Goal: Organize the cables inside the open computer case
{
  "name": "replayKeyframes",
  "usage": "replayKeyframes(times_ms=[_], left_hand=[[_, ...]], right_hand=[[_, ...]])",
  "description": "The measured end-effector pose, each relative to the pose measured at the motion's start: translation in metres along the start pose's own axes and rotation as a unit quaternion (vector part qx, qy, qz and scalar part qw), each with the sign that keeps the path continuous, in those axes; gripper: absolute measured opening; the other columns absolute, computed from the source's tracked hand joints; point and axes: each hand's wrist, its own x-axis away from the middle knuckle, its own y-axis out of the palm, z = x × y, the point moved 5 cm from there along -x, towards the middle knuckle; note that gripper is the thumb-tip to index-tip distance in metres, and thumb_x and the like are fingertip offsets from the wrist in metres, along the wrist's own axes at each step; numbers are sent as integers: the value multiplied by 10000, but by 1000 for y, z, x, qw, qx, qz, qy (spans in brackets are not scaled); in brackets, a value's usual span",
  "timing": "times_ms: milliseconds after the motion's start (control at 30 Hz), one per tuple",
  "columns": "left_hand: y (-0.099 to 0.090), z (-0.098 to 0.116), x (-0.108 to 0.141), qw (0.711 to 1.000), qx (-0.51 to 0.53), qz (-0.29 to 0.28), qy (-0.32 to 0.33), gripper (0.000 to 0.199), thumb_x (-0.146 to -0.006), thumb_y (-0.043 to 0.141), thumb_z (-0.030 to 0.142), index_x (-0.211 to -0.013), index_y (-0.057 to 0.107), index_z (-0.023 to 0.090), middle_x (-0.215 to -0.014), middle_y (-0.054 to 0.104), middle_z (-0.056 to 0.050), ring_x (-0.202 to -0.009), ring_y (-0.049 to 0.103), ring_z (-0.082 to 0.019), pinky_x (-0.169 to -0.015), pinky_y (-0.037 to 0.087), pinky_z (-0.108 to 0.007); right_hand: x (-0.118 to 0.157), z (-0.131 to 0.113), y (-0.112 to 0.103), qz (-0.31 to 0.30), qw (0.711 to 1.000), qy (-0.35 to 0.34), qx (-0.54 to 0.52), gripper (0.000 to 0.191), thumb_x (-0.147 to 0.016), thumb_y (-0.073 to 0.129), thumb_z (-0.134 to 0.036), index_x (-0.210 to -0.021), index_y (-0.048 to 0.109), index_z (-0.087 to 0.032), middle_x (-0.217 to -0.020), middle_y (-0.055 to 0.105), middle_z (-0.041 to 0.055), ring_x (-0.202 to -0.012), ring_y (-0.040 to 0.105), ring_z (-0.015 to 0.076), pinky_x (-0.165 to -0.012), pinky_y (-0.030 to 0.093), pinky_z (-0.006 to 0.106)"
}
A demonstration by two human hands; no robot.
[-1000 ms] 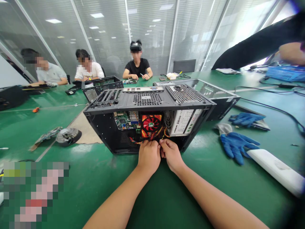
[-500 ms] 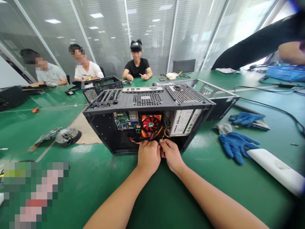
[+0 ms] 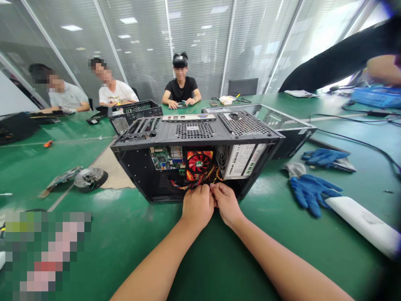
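An open black computer case (image 3: 197,143) stands in front of me on the green table. Inside it are a cooling fan (image 3: 199,162) with a red hub, a motherboard (image 3: 163,158) and a white-labelled power supply (image 3: 241,162). Coloured power cables (image 3: 181,183) run along the bottom of the opening towards my hands. At the lower front edge, my left hand (image 3: 197,205) is closed on these cables, knuckles up. My right hand (image 3: 226,202) pinches at the same bunch, its fingertips touching the left hand. What lies between the fingertips is mostly hidden.
Blue gloves (image 3: 310,192) and a white bar-shaped object (image 3: 363,221) lie to the right. A round metal-and-black part (image 3: 90,179) sits left beside a cardboard sheet (image 3: 114,175). Another case (image 3: 294,142) stands behind. Several people sit opposite; a dark sleeve (image 3: 332,58) reaches in at right.
My hands stay together at the case's lower edge, with only a slight shift of the left fingers. Across the table, the person in black has brought both hands to a circuit board.
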Motion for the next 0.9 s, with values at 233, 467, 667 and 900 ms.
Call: replayKeyframes(times_ms=[233,467,667,900], left_hand=[[-1,-1,-1,999,-39,8,10,156,-971,452,242,-926,595,197,-874,659,-50,-742,641,-222,-686,466,-345],[-2,-1,-2,999,-12,24,19,175,-961,474,212,-845,603,194,-799,689,-35,-767,656,-216,-768,434,-371],[0,-2,-3,1000,-5,0,13,155,-963,481,195,-875,608,200,-836,685,-23,-776,653,-197,-702,455,-321],[3,-4,-3,1000,-28,3,10,114,-961,501,192,-954,608,232,-911,644,-19,-877,627,-193,-692,486,-274]], right_hand=[[-2,2,-2,7,1000,-1,-7,418,-750,716,-509,-593,484,-199,-454,378,-85,-400,286,62,-383,192,217],[-3,4,-3,13,1000,10,-12,399,-740,719,-486,-589,478,-206,-445,373,-88,-391,283,66,-377,181,224],[-3,1,-1,16,1000,1,-14,368,-749,719,-449,-589,505,-195,-442,399,-79,-381,320,62,-367,199,214],[-3,-4,1,5,998,17,-63,394,-725,751,-477,-622,502,-190,-467,367,-94,-391,291,47,-371,191,199]])
